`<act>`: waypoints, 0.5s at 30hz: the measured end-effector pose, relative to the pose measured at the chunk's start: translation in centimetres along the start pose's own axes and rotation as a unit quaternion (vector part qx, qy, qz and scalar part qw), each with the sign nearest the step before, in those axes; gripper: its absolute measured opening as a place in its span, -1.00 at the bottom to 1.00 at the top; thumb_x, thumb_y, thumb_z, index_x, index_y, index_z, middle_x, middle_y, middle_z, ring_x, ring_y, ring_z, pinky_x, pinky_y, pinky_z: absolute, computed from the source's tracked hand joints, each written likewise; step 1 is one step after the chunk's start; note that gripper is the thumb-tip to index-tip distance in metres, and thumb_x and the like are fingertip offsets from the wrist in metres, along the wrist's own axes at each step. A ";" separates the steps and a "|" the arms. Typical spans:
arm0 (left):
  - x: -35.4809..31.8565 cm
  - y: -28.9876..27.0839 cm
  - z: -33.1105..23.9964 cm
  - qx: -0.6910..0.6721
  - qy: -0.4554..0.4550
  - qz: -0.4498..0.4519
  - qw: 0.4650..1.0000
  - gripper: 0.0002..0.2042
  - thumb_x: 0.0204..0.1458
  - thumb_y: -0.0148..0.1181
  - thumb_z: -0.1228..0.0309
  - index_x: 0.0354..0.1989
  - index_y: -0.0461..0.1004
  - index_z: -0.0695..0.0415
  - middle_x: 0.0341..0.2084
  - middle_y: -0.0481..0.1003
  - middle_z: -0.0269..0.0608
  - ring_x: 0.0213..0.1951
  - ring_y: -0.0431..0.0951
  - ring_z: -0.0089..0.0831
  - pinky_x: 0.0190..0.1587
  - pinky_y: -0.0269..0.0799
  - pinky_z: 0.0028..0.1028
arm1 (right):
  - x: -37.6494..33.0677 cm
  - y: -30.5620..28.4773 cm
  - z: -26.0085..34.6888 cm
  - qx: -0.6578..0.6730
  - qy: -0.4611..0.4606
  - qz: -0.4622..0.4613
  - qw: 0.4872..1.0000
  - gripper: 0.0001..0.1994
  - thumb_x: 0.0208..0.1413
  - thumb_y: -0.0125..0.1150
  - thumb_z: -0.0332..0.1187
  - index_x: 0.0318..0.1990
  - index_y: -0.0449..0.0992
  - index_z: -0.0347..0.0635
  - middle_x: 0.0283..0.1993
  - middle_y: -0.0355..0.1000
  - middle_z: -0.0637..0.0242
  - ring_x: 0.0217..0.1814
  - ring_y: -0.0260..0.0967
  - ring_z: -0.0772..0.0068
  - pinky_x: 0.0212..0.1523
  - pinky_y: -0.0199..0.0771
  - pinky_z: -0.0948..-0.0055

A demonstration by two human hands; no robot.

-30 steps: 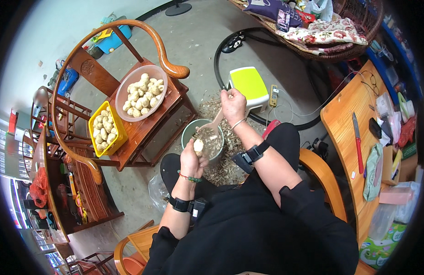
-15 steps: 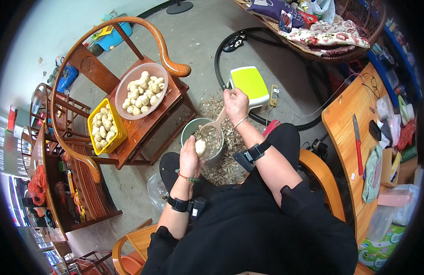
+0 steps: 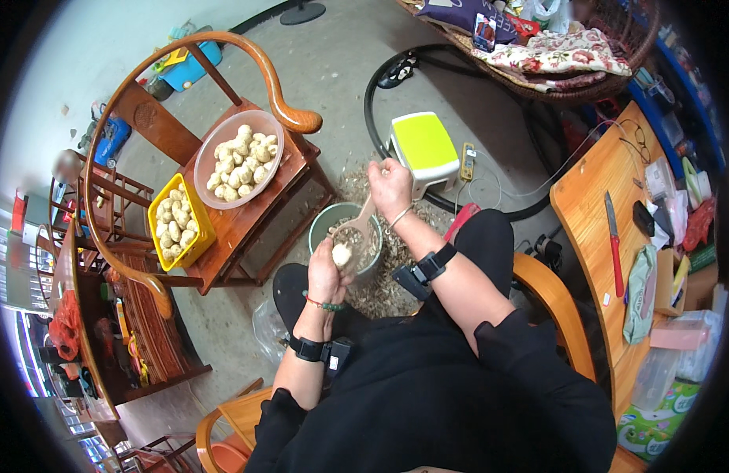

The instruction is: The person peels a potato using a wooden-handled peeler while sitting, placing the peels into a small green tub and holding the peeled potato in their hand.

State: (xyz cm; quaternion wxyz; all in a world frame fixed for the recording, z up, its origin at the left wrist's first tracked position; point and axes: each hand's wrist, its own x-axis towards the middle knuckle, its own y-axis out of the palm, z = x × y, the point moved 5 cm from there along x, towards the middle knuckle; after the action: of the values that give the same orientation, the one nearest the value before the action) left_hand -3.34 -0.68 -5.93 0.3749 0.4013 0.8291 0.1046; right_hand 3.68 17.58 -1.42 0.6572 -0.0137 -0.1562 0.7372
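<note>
The left hand [image 3: 325,268] is nearest to the person's body, with its fingers curled around a pale, round lump [image 3: 342,255] that looks like a mushroom. The lump sticks out at the top, on the side facing the other hand. The right hand [image 3: 391,188] is farther out and to the right, closed around the handle of a light brown, spoon-shaped tool [image 3: 367,213]. The tool is long and slants down and left, so its wide end comes close to the lump; whether they touch is hard to tell. Both sit over a green bucket [image 3: 318,227] with bits inside, and more scraps [image 3: 400,272] lie on the floor beside it. Past the bucket, to the left, a wooden chair [image 3: 246,236] holds a yellow basket [image 3: 197,251] and a clear pinkish bowl [image 3: 209,158], both full of similar lumps. A green-topped stool [image 3: 424,142] stands beyond the right hand.
</note>
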 end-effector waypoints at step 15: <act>-0.8 0.4 -0.9 0.019 0.033 -0.020 0.999 -0.76 0.19 -0.21 0.21 -0.37 0.29 0.10 -0.67 0.33 -0.33 -0.74 0.26 -0.57 -0.78 0.02 -0.63 | -0.8 -0.3 2.4 0.043 -0.016 0.047 0.998 -0.78 -0.12 0.14 -0.32 -0.62 0.43 -0.31 -0.69 0.36 0.08 -0.65 0.36 0.29 -0.54 0.33 0.36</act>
State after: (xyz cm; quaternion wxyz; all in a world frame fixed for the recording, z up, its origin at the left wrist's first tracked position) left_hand -3.41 -0.90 -4.69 0.3419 0.3881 0.8506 0.0942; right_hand 3.57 16.28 0.76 0.6188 0.0194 -0.1342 0.7738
